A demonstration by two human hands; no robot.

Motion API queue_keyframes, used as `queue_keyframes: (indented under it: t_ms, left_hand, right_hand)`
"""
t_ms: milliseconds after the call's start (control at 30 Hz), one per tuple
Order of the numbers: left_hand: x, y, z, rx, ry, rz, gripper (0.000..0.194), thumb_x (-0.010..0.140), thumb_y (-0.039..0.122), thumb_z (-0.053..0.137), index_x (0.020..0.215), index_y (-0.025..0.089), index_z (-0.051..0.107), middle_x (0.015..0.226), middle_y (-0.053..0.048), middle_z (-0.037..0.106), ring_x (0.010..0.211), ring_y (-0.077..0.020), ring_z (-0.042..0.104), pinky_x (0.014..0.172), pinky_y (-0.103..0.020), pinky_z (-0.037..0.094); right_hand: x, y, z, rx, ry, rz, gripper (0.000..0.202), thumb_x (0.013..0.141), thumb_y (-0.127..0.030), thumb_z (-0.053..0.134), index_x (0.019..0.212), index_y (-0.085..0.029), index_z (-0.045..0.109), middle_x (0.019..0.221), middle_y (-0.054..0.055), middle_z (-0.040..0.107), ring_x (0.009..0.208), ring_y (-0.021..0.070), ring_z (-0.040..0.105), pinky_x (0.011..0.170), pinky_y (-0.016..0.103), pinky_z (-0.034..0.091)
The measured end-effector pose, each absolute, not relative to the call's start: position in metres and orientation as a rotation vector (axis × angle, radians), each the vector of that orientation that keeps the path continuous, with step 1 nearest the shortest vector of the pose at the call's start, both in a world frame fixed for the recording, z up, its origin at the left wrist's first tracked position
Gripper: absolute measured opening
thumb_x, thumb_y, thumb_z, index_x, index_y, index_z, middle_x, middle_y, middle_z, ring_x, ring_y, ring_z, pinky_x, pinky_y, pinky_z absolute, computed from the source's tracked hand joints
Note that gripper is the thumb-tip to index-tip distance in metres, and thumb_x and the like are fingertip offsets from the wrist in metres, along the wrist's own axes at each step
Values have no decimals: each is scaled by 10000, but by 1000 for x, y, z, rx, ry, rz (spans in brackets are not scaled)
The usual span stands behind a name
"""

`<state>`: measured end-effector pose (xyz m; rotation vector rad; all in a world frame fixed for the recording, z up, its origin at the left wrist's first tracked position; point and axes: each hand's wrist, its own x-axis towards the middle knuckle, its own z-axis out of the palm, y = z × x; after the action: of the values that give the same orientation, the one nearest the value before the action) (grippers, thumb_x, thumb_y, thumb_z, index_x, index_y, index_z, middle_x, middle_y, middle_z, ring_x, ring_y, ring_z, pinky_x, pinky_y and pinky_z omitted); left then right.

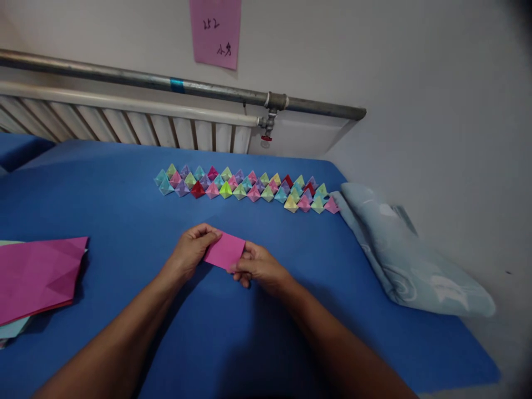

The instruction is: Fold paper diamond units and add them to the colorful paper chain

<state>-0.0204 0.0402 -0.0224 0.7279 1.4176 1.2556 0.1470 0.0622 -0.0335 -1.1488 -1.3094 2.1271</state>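
Note:
Between my two hands is a small pink square of paper (pixel 226 250), held up over the blue surface. My left hand (pixel 192 248) pinches its left edge, thumb on top. At the right edge, my right hand (pixel 258 266) grips the lower corner between thumb and fingers. Beyond the hands lie rows of small folded paper pieces (pixel 240 191) in pink, green, blue, purple, yellow and red, set close together with their points up.
A stack of larger coloured paper sheets (pixel 39 274), pink on top, lies at the left on the blue surface (pixel 124 221). A folded pale blue blanket (pixel 399 249) sits at the right. A radiator (pixel 137 126), a metal pipe (pixel 224 91) and a pink note (pixel 216 41) are along the wall.

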Motion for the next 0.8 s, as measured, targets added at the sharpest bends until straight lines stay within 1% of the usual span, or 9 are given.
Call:
queue_keyframes:
  t_ms: [67, 133, 233, 367, 467, 567, 633, 700, 800]
  left_hand:
    - [-19, 39, -21, 716, 1402, 1240, 288, 555, 371, 772, 595, 158, 581, 561, 24, 571, 494, -87, 455, 506, -218, 332]
    - [-16, 38, -20, 710, 1383, 1217, 292, 550, 367, 775, 594, 158, 576, 549, 28, 564, 485, -84, 451, 498, -214, 323]
    - [-12, 36, -21, 736, 1370, 1140, 296, 547, 372, 775, 595, 156, 579, 530, 34, 543, 462, -79, 435, 479, -213, 311]
    - [-15, 37, -30, 868, 1431, 1030, 252, 553, 350, 752, 631, 161, 604, 535, 30, 553, 449, -89, 446, 470, -224, 331]
    - [-22, 39, -37, 1027, 1538, 945, 194, 568, 308, 717, 691, 187, 629, 512, 36, 548, 440, -116, 456, 455, -235, 331]
    - [-28, 38, -37, 1226, 1648, 957, 111, 594, 274, 685, 668, 203, 643, 555, 8, 585, 510, -139, 498, 492, -242, 349]
    - [-30, 35, -33, 1343, 1573, 924, 84, 636, 284, 659, 672, 208, 661, 582, 2, 596, 540, -140, 501, 518, -242, 358]
    - [-30, 30, -29, 1429, 1407, 808, 101, 693, 297, 620, 696, 215, 680, 595, 7, 597, 543, -137, 493, 532, -242, 359]
    - [-29, 22, -28, 1627, 1309, 698, 114, 727, 239, 590, 703, 228, 701, 673, -1, 633, 603, -145, 536, 596, -249, 379]
  right_hand:
    - [149, 65, -31, -1198, -1356, 2067, 359, 642, -219, 683, 980, -179, 567, 583, -56, 592, 445, 72, 502, 369, 162, 307]
    - [151, 67, -28, -1226, -1371, 1967, 297, 687, -233, 669, 963, -184, 573, 542, -84, 533, 415, 50, 427, 372, 160, 263]
    - [152, 68, -27, -1217, -1356, 1896, 287, 686, -172, 643, 963, -196, 570, 509, -118, 456, 406, 40, 357, 408, 164, 256]
    - [152, 67, -35, -1243, -1506, 1838, 284, 677, -133, 609, 948, -206, 566, 504, -122, 429, 427, 54, 359, 451, 178, 284]
    - [153, 64, -45, -1245, -1745, 1656, 239, 698, -133, 580, 921, -218, 593, 532, -106, 425, 461, 62, 369, 461, 183, 274]
    - [155, 60, -51, -1204, -1993, 1433, 161, 734, -146, 555, 859, -221, 624, 549, -86, 445, 491, 72, 377, 482, 197, 266]
    - [155, 57, -51, -1185, -2099, 1326, 122, 753, -148, 542, 803, -212, 633, 554, -76, 465, 500, 74, 379, 500, 205, 266]
    - [154, 56, -49, -1187, -2153, 1259, 116, 766, -141, 532, 754, -202, 630, 558, -68, 474, 508, 76, 382, 515, 212, 263]
    - [155, 56, -43, -1212, -2208, 1193, 130, 785, -147, 530, 729, -197, 635, 559, -59, 485, 521, 83, 390, 532, 222, 258]
